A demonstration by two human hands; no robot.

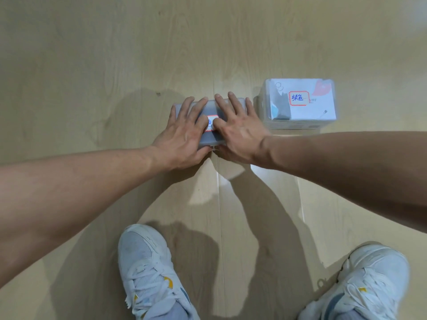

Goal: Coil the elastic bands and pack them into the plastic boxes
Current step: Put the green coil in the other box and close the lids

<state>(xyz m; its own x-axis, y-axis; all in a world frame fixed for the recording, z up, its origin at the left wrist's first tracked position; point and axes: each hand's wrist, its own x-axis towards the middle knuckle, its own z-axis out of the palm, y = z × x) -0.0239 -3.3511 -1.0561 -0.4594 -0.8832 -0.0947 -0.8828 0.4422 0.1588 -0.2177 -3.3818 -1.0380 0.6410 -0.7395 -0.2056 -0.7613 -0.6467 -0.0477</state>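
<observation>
Palms flat is how I want this: my left hand [184,132] and my right hand [238,132] both lie spread on the lid of the grey plastic box [209,107], which sits on the wooden floor [115,54] straight ahead of my shoes [147,269]. Neither hand grips anything; the fingers are straight and fanned toward the far edge, while my thumbs curve down over the near edge beside a small white catch [213,147], touching it or just next to it, I cannot tell which. The labelled sticker [211,122] shows between my two hands. I judge that I am pressing the lid shut, so the elastic bands, which I cannot see through the cloudy plastic, are presumably already coiled inside. To do this well I should push evenly with both palms so the lid seats all round rather than tipping up at one end, then squeeze with the thumbs at the near catch until it clicks. A stray loop of band caught under the rim would stop the catch, so I should watch for any gap there. The second box [299,102], closed and carrying its own red-bordered label [298,98], stands just right of my right hand, slightly farther off and not touching it.
</observation>
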